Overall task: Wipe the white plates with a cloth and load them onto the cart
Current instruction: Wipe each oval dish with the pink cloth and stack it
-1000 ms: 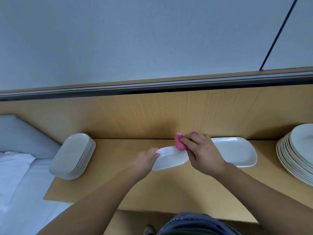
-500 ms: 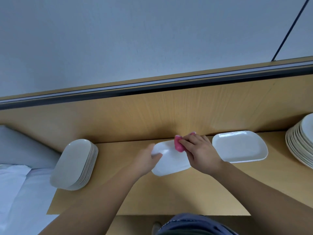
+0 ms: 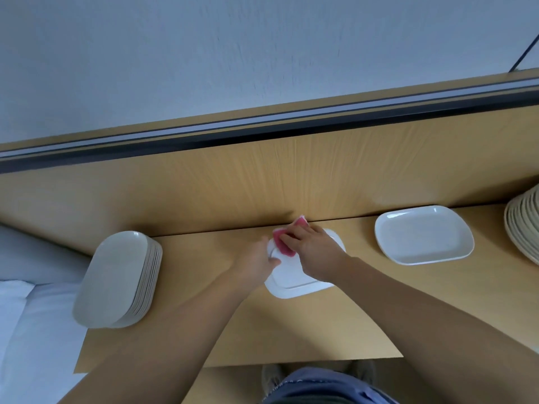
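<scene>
A white rectangular plate is tilted up over the wooden shelf, its underside facing me. My left hand grips its left edge. My right hand presses a pink cloth against the plate's upper part. Another white rectangular plate lies flat on the shelf to the right.
A stack of several white oval plates sits at the shelf's left end. A stack of round plates shows at the right edge. A wooden back panel rises behind the shelf. White bedding lies at lower left.
The plate in my hands has tipped up and turned its underside toward me. My right hand with the cloth shifted onto its upper part. The view has moved left.
</scene>
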The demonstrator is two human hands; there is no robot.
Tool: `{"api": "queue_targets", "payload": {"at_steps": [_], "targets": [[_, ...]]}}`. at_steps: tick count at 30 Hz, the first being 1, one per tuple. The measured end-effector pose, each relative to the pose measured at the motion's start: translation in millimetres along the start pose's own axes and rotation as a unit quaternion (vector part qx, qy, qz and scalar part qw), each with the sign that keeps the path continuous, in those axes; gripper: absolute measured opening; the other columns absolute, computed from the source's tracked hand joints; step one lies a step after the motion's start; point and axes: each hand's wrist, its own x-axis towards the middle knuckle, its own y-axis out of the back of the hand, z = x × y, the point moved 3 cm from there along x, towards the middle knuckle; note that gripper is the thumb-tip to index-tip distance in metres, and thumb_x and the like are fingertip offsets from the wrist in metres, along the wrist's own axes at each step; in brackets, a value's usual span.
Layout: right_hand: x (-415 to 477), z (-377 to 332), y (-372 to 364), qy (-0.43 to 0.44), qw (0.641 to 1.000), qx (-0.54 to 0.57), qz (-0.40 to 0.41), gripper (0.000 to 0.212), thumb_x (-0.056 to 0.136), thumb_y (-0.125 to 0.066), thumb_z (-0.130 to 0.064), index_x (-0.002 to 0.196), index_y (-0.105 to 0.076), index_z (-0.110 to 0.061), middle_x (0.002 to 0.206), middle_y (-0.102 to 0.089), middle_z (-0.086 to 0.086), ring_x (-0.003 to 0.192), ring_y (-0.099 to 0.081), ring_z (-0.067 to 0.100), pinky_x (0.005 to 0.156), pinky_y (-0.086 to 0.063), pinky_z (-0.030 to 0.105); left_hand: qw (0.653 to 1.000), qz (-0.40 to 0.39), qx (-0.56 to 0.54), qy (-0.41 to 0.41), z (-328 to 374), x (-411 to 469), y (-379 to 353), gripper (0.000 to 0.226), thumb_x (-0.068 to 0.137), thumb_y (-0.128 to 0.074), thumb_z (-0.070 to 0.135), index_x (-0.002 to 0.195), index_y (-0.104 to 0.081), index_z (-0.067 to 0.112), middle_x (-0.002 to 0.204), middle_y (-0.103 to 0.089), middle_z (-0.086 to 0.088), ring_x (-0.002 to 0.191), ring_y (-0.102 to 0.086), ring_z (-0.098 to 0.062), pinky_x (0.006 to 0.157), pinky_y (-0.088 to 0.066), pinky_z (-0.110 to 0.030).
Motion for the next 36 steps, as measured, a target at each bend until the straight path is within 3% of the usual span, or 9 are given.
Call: {"api": "queue_targets", "payload": {"at_steps": [2, 4, 8, 13, 23, 28, 32, 34, 36], "targets": [[2, -4, -4, 0.0, 1.0, -0.005, -0.023, 0.072, 0.077, -0.055, -0.002, 0.146, -0.038, -0.013, 0.143, -0.046, 0.005, 0.132, -0.041, 0.031, 0.104, -0.034, 0.041, 1.0, -0.003, -0.006, 0.006, -3, 2, -1, 0.046, 0.088, -0.062, 0.021, 0.131, -0.048, 0.016, 0.11, -0.064, -0.003, 0.097, -0.061, -0.021, 0.08, -0.05, -0.033], [4, -8, -10, 0.004, 0.998, -0.033, -0.061, 0.077, 0.082, -0.05, -0.007, 0.153, -0.02, -0.012, 0.153, -0.032, 0.004, 0.142, -0.024, 0.03, 0.117, -0.017, 0.043, 1.0, -0.004, -0.007, 0.014, -5, 3, -2, 0.048, 0.087, -0.064, 0.021, 0.132, -0.047, 0.014, 0.111, -0.064, -0.005, 0.098, -0.061, -0.022, 0.082, -0.05, -0.035], [5, -5, -18, 0.032, 0.995, -0.045, -0.078, 0.075, 0.084, -0.049, -0.007, 0.153, -0.019, -0.011, 0.155, -0.031, 0.006, 0.144, -0.021, 0.031, 0.12, -0.01, 0.048, 0.999, -0.007, -0.02, 0.036, -9, 3, -5, 0.044, 0.087, -0.065, 0.02, 0.127, -0.049, 0.011, 0.11, -0.062, -0.005, 0.096, -0.06, -0.022, 0.077, -0.048, -0.032], [-1, 14, -16, 0.017, 0.995, -0.046, -0.091, 0.073, 0.089, -0.044, -0.006, 0.154, -0.013, -0.016, 0.159, -0.021, 0.001, 0.147, -0.011, 0.025, 0.121, -0.005, 0.039, 0.999, -0.008, -0.014, 0.049, -6, 4, -7, 0.036, 0.087, -0.065, 0.022, 0.118, -0.051, 0.011, 0.104, -0.06, -0.005, 0.092, -0.06, -0.023, 0.074, -0.049, -0.033], [-31, 65, -24, -0.108, 0.99, 0.023, -0.093, 0.068, 0.093, -0.043, -0.006, 0.154, -0.013, -0.015, 0.161, -0.017, -0.001, 0.148, -0.014, 0.021, 0.117, -0.024, 0.035, 0.998, -0.007, -0.015, 0.061, -6, 6, -7, 0.031, 0.086, -0.066, 0.023, 0.112, -0.051, 0.014, 0.101, -0.061, -0.004, 0.089, -0.062, -0.021, 0.075, -0.056, -0.038], [-58, 68, -36, -0.175, 0.98, 0.084, -0.052, 0.069, 0.093, -0.045, -0.004, 0.154, -0.013, -0.012, 0.16, -0.017, 0.003, 0.144, -0.027, 0.028, 0.101, -0.045, 0.041, 0.997, -0.009, -0.028, 0.071, -7, 5, -9, 0.033, 0.087, -0.067, 0.022, 0.113, -0.051, 0.013, 0.104, -0.061, -0.005, 0.091, -0.062, -0.022, 0.078, -0.056, -0.04], [-78, 61, -48, -0.213, 0.971, 0.091, -0.057, 0.07, 0.094, -0.044, -0.008, 0.155, -0.01, -0.015, 0.162, -0.01, 0.003, 0.142, -0.03, 0.031, 0.094, -0.047, 0.036, 0.996, -0.01, -0.037, 0.079, -9, 4, -10, 0.035, 0.086, -0.068, 0.024, 0.115, -0.051, 0.014, 0.106, -0.06, -0.004, 0.092, -0.062, -0.021, 0.074, -0.056, -0.037], [-85, 58, -53, -0.229, 0.967, 0.093, -0.058, 0.069, 0.093, -0.046, -0.006, 0.154, -0.016, -0.012, 0.161, -0.014, 0.006, 0.141, -0.033, 0.032, 0.094, -0.047, 0.036, 0.996, -0.009, -0.036, 0.081, -11, 4, -11, 0.035, 0.087, -0.067, 0.025, 0.115, -0.051, 0.014, 0.106, -0.06, -0.004, 0.093, -0.061, -0.021, 0.074, -0.055, -0.035], [-93, 54, -56, -0.225, 0.97, 0.079, -0.04, 0.069, 0.086, -0.058, -0.001, 0.149, -0.031, -0.004, 0.155, -0.03, 0.015, 0.132, -0.045, 0.037, 0.085, -0.052, 0.037, 0.996, -0.007, -0.036, 0.082, -12, 4, -11, 0.035, 0.086, -0.068, 0.025, 0.115, -0.051, 0.014, 0.106, -0.06, -0.004, 0.093, -0.061, -0.021, 0.076, -0.054, -0.035]]}}
